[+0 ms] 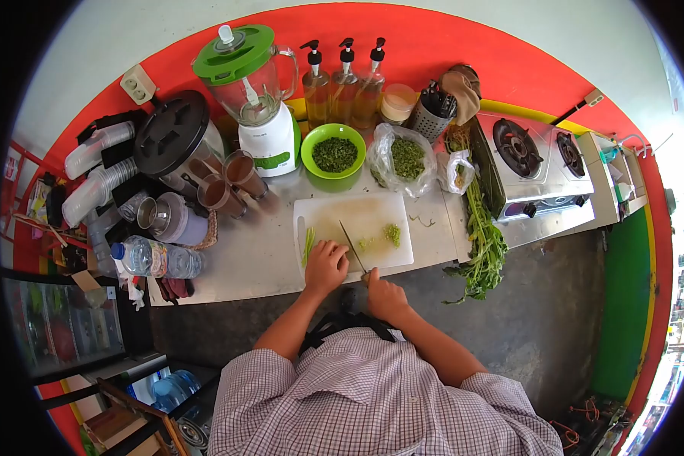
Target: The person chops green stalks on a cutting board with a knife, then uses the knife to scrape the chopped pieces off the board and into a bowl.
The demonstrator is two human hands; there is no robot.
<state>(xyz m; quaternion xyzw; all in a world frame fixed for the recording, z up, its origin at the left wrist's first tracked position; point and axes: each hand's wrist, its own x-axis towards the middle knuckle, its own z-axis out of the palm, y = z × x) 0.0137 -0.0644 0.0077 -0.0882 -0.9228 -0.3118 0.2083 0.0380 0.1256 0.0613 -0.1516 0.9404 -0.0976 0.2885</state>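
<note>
A white cutting board (pixel 391 213) lies on the counter in front of me. My right hand (pixel 387 295) is wrapped round the handle of a knife (pixel 351 242), whose blade slants up and left over the board. My left hand (pixel 327 266) rests at the board's lower left, fingers bent together; what lies under them is hidden. Green stalks (pixel 308 245) lie beside it near the board's left edge. Small chopped green pieces (pixel 391 235) sit to the right of the blade. Behind the board are a green bowl (pixel 308 155) and a plastic bag (pixel 380 151), both with chopped greens.
A blender (pixel 270 140), pump bottles (pixel 345 91) and a utensil holder (pixel 429 121) line the back. Brown cups (pixel 243 175) and a water bottle (pixel 156 257) stand left. Leafy stalks (pixel 482 251) overhang the front edge at right, beside a gas stove (pixel 543 190).
</note>
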